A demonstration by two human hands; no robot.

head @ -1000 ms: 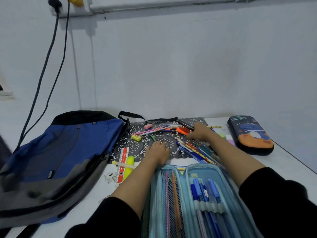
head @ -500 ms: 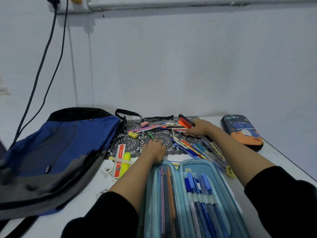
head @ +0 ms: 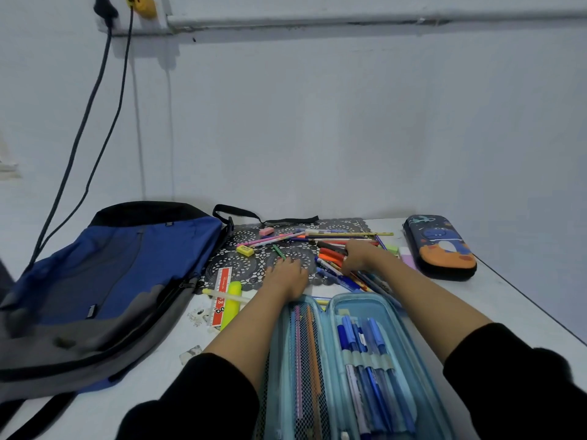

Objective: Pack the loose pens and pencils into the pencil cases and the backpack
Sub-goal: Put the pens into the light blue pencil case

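Note:
An open light-blue pencil case (head: 365, 301) lies in front of me, with blue pens under elastic loops and pencils behind mesh. My left hand (head: 287, 276) rests flat on the black lace mat (head: 241, 265) just beyond the case. My right hand (head: 360, 255) grips a bunch of orange, red and black markers (head: 332, 254) low over the mat. More loose pens and pencils (head: 320, 236) lie scattered beyond both hands, and others lie under my right wrist. A blue and grey backpack (head: 111, 274) lies flat at the left. A closed dark dinosaur pencil case (head: 440, 246) sits at the right.
A red ruler (head: 222, 289), a yellow highlighter (head: 232, 301), a yellow sharpener (head: 245, 250) and a pink eraser (head: 266, 231) lie left of my hands. Green and lilac erasers (head: 403, 254) sit beside the dark case. The wall stands close behind; the table edge runs along the right.
My right hand has closed on the markers, raised them a little, then brought them down and nearer to me. My left hand has stayed on the mat.

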